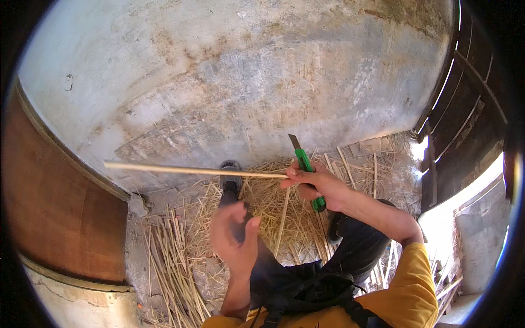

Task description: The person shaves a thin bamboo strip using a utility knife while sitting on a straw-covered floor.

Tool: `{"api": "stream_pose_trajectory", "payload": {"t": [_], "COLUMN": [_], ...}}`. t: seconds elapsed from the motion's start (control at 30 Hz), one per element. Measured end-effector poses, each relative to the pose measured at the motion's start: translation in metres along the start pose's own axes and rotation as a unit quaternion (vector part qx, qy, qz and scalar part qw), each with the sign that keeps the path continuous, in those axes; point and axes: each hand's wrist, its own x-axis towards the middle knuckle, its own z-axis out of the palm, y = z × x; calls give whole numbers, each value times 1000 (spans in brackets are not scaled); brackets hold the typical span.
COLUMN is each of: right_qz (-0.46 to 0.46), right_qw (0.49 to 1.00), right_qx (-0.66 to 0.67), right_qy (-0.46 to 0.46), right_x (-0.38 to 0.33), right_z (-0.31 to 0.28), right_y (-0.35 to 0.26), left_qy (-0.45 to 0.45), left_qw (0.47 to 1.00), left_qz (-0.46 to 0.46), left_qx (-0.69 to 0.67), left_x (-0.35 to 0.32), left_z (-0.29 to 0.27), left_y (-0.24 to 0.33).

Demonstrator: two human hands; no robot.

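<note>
My right hand is closed round a green utility knife, whose bare blade points up and away toward the wall. The same fingers pinch the right end of a long, pale bamboo strip. It stretches out to the left, nearly level, with its far end in the air before the wall. Below the strip, my left hand is raised and somewhat smeared by motion. Its thumb and fingers stand apart, and nothing shows in them; it does not touch the strip.
Thin shavings cover the floor between my feet. A bundle of split strips lies at the left. Ahead rises a stained plaster wall, with a brown wooden panel at the left and dark slats at the right.
</note>
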Motion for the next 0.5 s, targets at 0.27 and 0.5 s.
{"api": "stream_pose_trajectory", "payload": {"t": [0.27,0.5], "right_qz": [39,-7], "right_qw": [998,996], "right_qx": [-14,-43], "right_qy": [-42,-77], "right_x": [-9,-14], "right_z": [0,-16], "right_y": [24,22], "left_qy": [-6,51], "left_qw": [957,958], "left_qz": [-152,-141], "left_qx": [-248,-246], "left_x": [22,33], "left_z": [58,63], "left_y": [-3,-15]}}
